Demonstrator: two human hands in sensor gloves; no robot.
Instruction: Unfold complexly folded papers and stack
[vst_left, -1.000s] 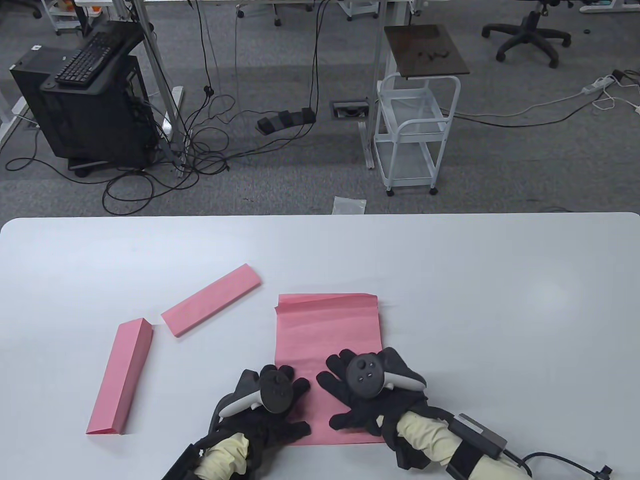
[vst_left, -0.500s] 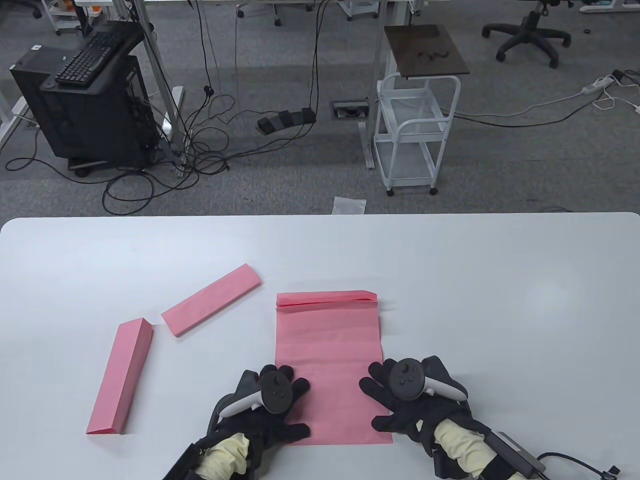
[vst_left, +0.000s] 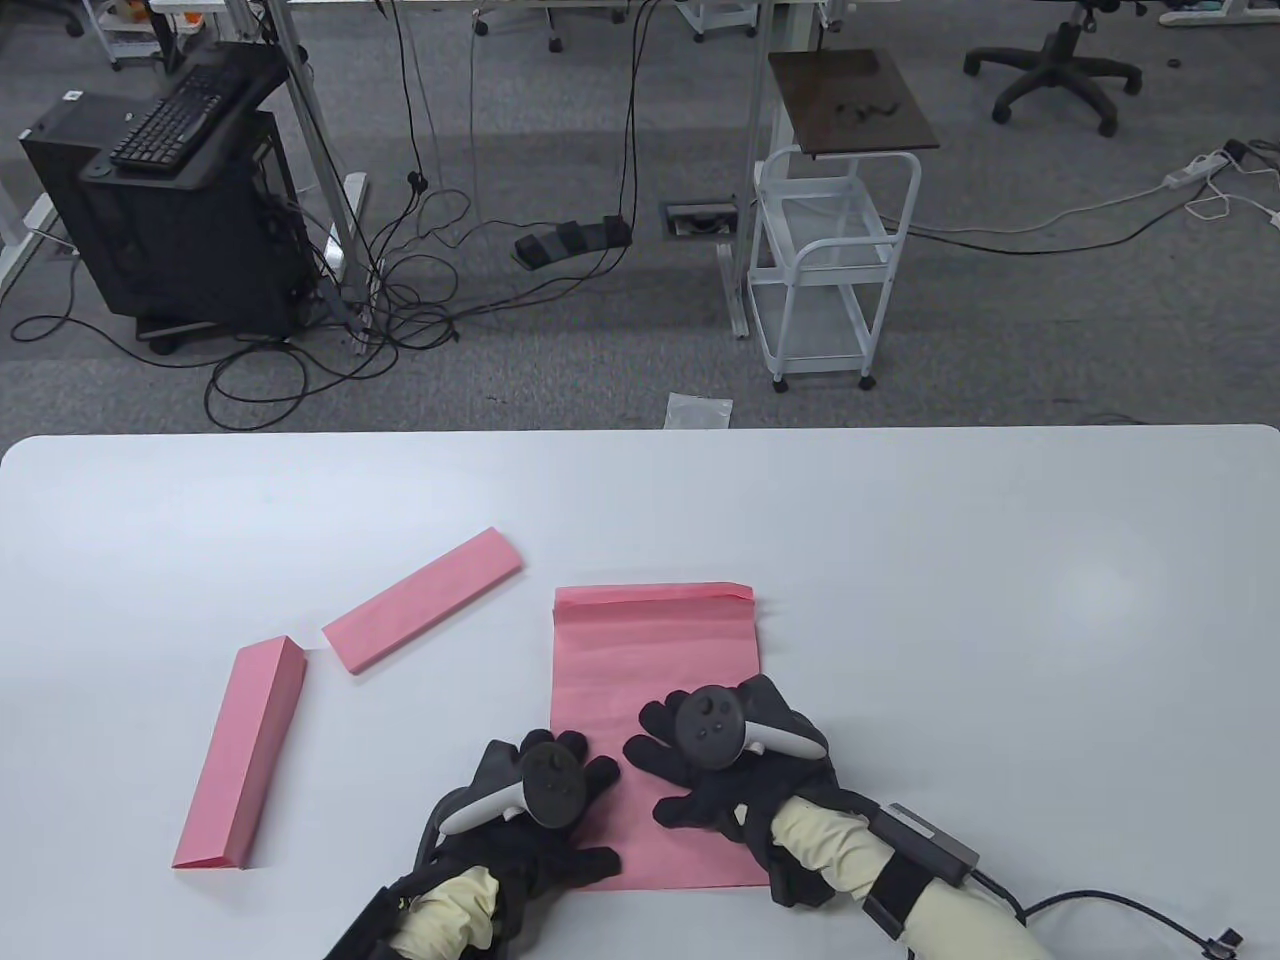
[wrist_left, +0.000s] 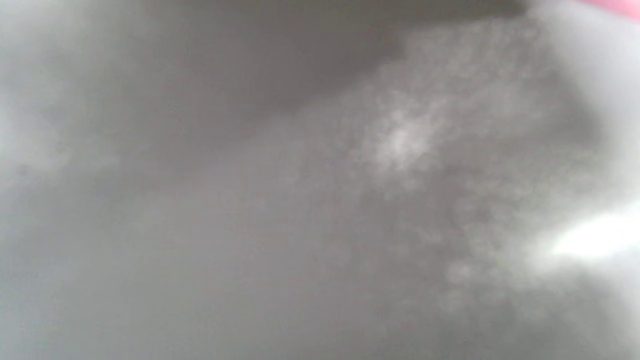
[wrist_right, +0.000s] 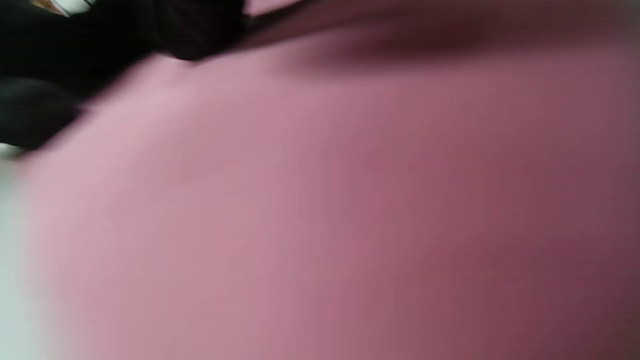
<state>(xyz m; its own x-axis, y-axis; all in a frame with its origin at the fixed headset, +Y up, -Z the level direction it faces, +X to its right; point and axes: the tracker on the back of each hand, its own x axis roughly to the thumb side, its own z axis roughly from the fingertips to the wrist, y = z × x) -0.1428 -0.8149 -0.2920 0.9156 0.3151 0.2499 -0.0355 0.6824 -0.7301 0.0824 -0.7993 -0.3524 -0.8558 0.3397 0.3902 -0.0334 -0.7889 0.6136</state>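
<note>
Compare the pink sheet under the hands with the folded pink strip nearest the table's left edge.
The sheet lies opened out and wide; the folded strip is narrow and still folded. Both hands rest on the sheet; nothing touches the strip. The sheet sits square to the table edge; the strip lies slanted. Both are the same pink.

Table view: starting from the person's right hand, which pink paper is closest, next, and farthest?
Measured from the right hand in the table view:
1. The opened pink sheet, directly under that hand, touching it.
2. The angled folded pink strip, up and to the left of the sheet.
3. The upright folded pink strip, farthest left, near the table's left side.
</note>
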